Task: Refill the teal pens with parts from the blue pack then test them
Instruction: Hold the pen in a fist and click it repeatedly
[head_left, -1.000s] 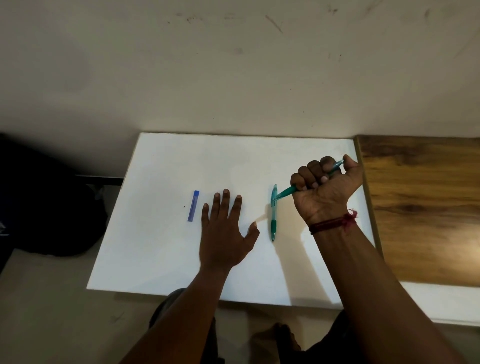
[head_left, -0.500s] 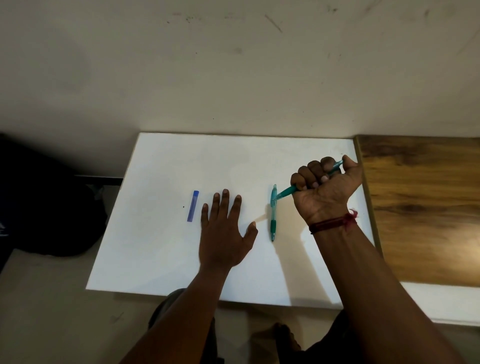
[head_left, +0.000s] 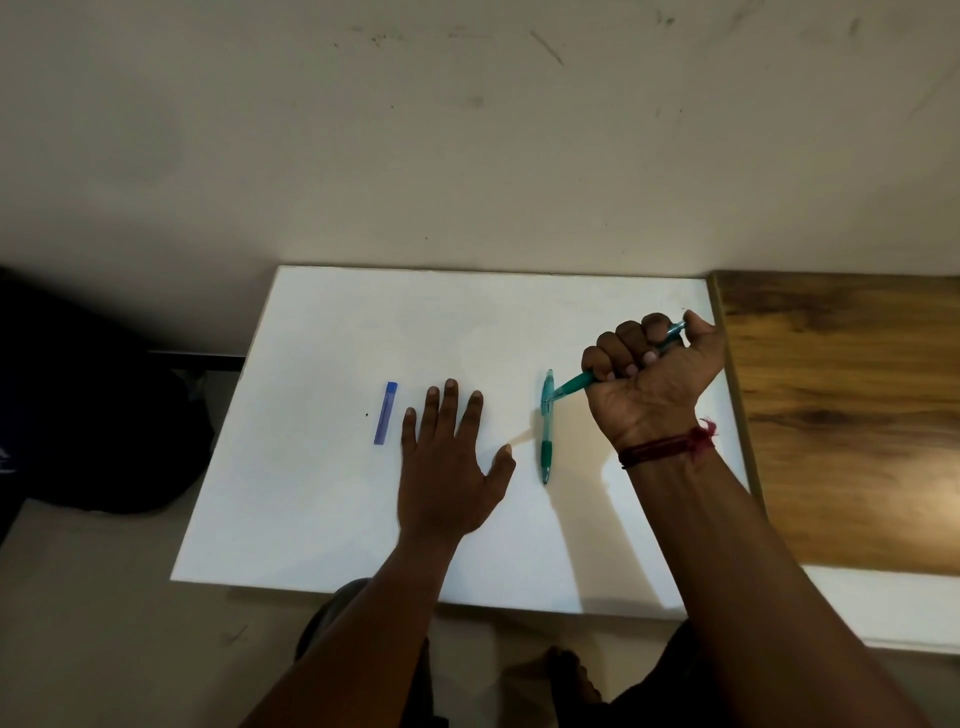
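Note:
My right hand (head_left: 652, 376) grips a teal pen (head_left: 574, 385) in a fist, thumb at its top end, tip pointing down-left above the white board (head_left: 322, 493). That tip sits over the upper end of a second teal pen (head_left: 546, 428), which lies lengthwise on the board; whether they touch I cannot tell. My left hand (head_left: 447, 462) rests flat on the board, fingers spread, between that lying pen and the small blue pack (head_left: 385, 413). The pack lies just left of my fingers, apart from them.
The white board lies on a table against a pale wall. A wooden surface (head_left: 852, 415) adjoins it on the right. A dark bag (head_left: 88, 415) sits on the floor at the left. My legs show below the board's front edge.

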